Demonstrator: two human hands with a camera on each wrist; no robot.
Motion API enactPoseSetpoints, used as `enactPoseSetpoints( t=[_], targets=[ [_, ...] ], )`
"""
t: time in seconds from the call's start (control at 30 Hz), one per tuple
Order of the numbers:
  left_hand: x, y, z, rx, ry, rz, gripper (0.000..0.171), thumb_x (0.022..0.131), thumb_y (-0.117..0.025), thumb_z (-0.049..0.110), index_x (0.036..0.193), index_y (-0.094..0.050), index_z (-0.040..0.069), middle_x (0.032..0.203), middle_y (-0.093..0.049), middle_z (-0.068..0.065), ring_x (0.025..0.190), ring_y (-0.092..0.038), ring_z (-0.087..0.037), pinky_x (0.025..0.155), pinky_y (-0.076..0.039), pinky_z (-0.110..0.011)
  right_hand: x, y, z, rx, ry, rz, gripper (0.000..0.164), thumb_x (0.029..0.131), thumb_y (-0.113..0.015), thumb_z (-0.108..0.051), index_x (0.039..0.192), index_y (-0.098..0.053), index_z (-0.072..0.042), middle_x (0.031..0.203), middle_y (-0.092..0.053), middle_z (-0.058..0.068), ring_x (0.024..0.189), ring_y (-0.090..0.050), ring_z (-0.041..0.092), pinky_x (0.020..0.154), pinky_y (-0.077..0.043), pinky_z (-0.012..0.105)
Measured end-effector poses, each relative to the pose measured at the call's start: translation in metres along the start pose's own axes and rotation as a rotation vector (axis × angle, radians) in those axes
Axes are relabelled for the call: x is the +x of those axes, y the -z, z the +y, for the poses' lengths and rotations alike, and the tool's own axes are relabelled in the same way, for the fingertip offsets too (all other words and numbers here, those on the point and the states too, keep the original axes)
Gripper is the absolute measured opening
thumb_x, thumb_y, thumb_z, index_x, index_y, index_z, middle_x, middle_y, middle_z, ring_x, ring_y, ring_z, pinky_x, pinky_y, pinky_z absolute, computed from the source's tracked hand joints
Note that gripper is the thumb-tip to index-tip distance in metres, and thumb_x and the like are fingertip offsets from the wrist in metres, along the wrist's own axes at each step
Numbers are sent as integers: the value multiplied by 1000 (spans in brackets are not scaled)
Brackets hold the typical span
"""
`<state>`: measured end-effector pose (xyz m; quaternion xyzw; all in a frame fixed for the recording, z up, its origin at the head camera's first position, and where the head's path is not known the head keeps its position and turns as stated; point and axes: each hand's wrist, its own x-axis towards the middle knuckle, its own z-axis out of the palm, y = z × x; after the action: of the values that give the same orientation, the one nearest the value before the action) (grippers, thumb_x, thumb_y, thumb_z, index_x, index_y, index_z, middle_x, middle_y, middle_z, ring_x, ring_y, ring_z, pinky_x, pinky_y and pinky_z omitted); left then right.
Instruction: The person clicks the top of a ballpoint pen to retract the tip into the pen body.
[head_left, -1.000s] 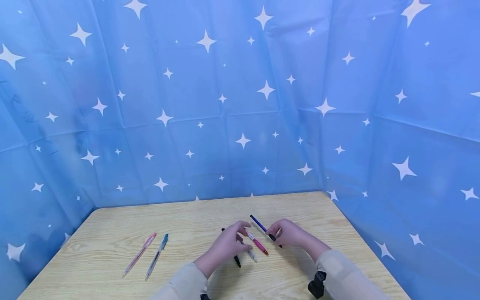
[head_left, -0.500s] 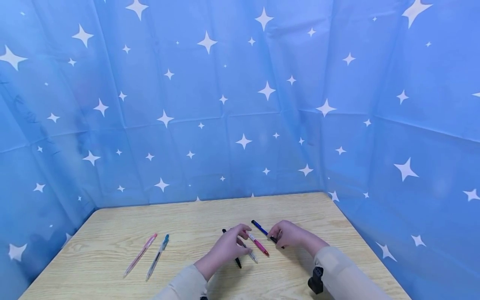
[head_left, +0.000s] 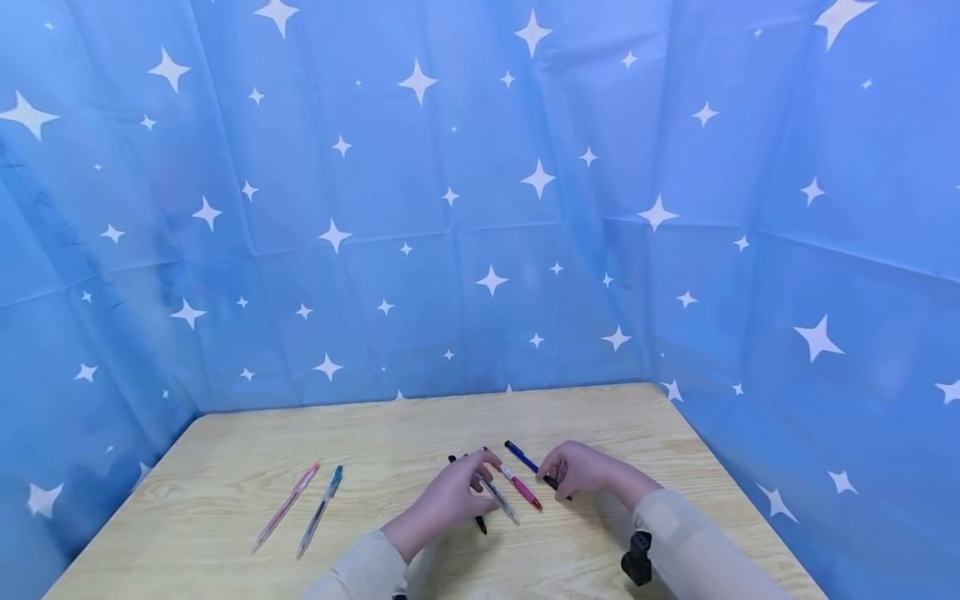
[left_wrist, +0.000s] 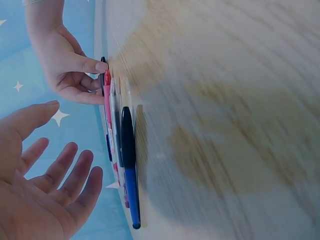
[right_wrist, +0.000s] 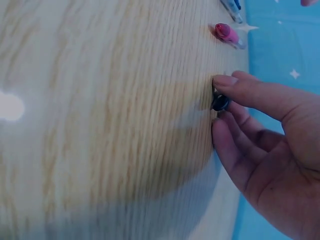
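My right hand (head_left: 581, 468) pinches the black end of a blue pen (head_left: 522, 456) lying slanted on the table; thumb and fingers close around it in the right wrist view. My left hand (head_left: 446, 496) hovers over the neighbouring pens, fingers loosely bent and spread, nothing in its grasp. Between the hands lie a pink pen (head_left: 527, 492) and a clear pen (head_left: 506, 507), the latter partly covered by the left hand. Under that hand, another pen (head_left: 481, 525) shows a black end; the left wrist view shows its black and blue barrel (left_wrist: 129, 140).
On the left half of the wooden table (head_left: 187, 500) lie a clear pink pen (head_left: 287, 507) and a clear pen with a teal top (head_left: 321, 508), side by side. A blue curtain with white stars (head_left: 375, 167) hangs behind the table and along its sides.
The blue pen has slid slightly toward the person, with the right hand on it. The left hand stays nearly in place over the pens. The head view has shifted a little.
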<state>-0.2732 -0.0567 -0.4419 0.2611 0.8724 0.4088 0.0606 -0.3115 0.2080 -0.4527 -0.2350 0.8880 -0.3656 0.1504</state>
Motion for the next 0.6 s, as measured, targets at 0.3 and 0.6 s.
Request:
enactPoseSetpoints(
  t=[0.3,0.6],
  targets=[
    [-16,16,-5,221,-34,20,60,76,-84,16,130,-57,10,106,-63,-4,91,-61,-20,74,-51,-30,-12,8,-7,-129,47,28,35,76,-79,4,109,-72,-7,95,-60,4,82,-58,23,64,-52,33],
    [-31,47,-14,383,-36,97,69,78,-82,35,136,-54,12,127,-58,-11,108,-59,-29,86,-51,-47,-29,18,-14,-395,237,92,51,80,-81,-17,127,-65,-7,132,-54,14,123,-47,40,98,-38,61]
  ],
)
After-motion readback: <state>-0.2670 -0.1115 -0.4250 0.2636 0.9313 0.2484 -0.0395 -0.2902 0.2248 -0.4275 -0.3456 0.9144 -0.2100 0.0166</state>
